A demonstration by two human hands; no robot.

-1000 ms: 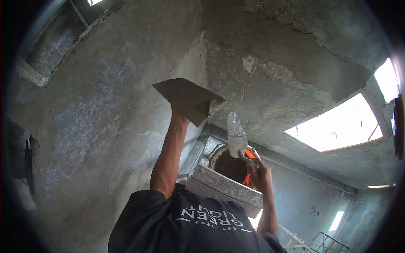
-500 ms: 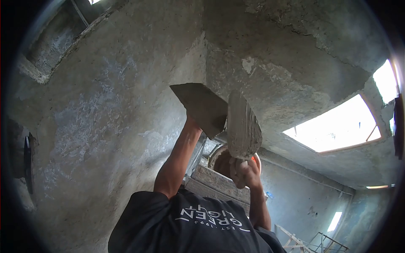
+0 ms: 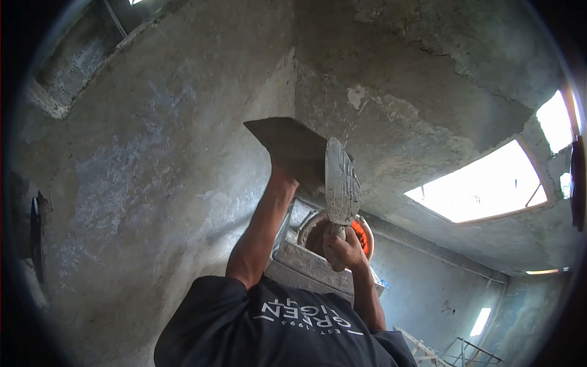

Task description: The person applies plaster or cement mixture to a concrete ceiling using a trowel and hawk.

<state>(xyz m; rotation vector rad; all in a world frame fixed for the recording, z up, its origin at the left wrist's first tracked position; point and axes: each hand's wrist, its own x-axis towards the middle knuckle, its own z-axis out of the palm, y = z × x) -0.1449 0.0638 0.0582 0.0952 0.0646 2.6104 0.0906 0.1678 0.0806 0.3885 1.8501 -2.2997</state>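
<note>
My left hand (image 3: 284,178) is raised and mostly hidden behind a flat, dark plasterer's hawk (image 3: 286,137), which it holds up by its underside. In my right hand (image 3: 343,248), closed around the handle, is a trowel (image 3: 340,186). Its blade points upward, coated in grey, ridged mortar. The blade's left edge overlaps the hawk's right end in this view. Behind the right hand sits a round bucket (image 3: 370,240) with an orange inside and grey mortar in it.
Rough plastered walls (image 3: 153,153) meet in a corner ahead. Below the bucket is a grey, mortar-stained plank (image 3: 306,260). A bright opening (image 3: 483,183) lies to the right, and a metal frame (image 3: 474,352) stands at the lower right.
The trowel has shifted left and turned more edge-on, with my right hand moving left and slightly down. More of the bucket's orange inside shows. The hawk has barely moved.
</note>
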